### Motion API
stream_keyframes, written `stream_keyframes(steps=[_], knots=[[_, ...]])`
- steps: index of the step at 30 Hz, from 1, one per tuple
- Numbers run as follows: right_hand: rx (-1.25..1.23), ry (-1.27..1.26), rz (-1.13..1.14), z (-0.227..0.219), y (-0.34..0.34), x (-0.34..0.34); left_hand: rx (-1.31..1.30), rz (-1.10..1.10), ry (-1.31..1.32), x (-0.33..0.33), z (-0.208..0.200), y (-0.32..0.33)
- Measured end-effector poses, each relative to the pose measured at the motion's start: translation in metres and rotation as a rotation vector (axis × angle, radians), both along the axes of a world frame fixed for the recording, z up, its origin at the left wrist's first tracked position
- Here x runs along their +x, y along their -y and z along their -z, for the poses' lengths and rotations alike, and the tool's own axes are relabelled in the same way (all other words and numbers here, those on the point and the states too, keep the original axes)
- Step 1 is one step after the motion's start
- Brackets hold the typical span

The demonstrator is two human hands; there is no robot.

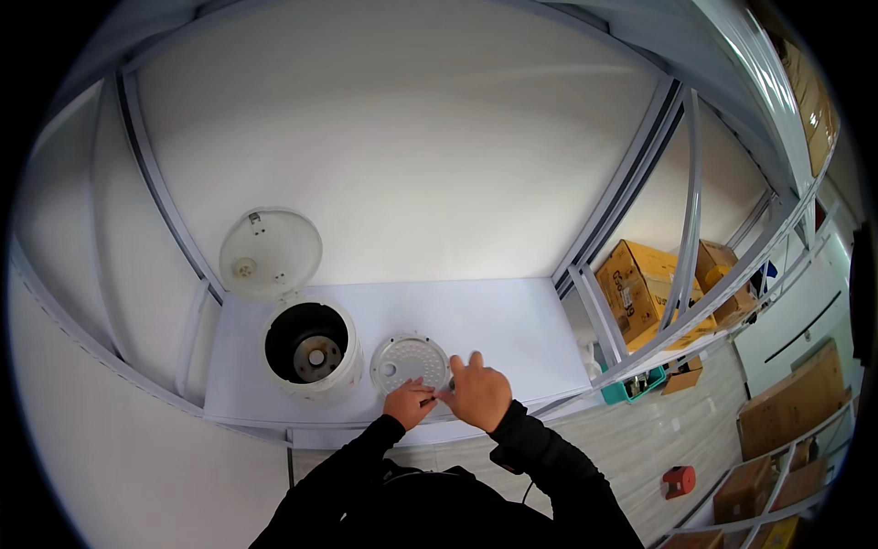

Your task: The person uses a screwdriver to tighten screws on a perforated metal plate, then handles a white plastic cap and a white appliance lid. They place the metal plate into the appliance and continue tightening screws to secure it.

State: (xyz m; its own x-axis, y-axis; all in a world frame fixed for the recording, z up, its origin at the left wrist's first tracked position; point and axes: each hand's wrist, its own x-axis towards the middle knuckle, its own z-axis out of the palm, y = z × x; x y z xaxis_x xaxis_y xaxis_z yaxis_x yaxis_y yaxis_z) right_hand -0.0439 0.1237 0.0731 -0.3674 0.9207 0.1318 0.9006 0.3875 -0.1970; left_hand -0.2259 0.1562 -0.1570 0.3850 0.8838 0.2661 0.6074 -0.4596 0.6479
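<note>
Head view, read from left to right. Far left: curved white wall and a grey frame rail running down toward the bench (512, 320). Left of centre: white rice cooker (309, 352), pot cavity open and dark, hinged lid (270, 253) thrown back and standing upright behind it. Just right of the cooker, near but apart from it: round perforated inner lid plate (410, 363), lying flat on the bench close to the front edge. At the plate's lower rim: left hand (409, 403), fingers curled narrow and pinching something small at the rim, too small to tell what. Touching it on the right: right hand (477, 392), fingers bent and closed loosely over the same spot, one finger raised; whether anything is gripped, cannot tell.

Best done, by judgement, with the plate kept flat and both hands working close at the rim, not pushing it toward the cooker.

Front edge of the bench right under the wrists, little margin there. Broad open white surface to the right and behind. Farther right: frame posts, cardboard boxes (640, 288), floor below.
</note>
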Motion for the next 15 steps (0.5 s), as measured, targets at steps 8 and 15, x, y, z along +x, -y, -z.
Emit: stream_keyframes(steps=[8, 15], knots=[[0.2, -0.126, -0.22, 0.002, -0.009, 0.004, 0.01, 0.008, -0.02, -0.001, -0.002, -0.001], [0.253, -0.154, -0.344, 0.013, -0.018, 0.009, 0.011, 0.018, 0.001, 0.0, -0.003, -0.001]])
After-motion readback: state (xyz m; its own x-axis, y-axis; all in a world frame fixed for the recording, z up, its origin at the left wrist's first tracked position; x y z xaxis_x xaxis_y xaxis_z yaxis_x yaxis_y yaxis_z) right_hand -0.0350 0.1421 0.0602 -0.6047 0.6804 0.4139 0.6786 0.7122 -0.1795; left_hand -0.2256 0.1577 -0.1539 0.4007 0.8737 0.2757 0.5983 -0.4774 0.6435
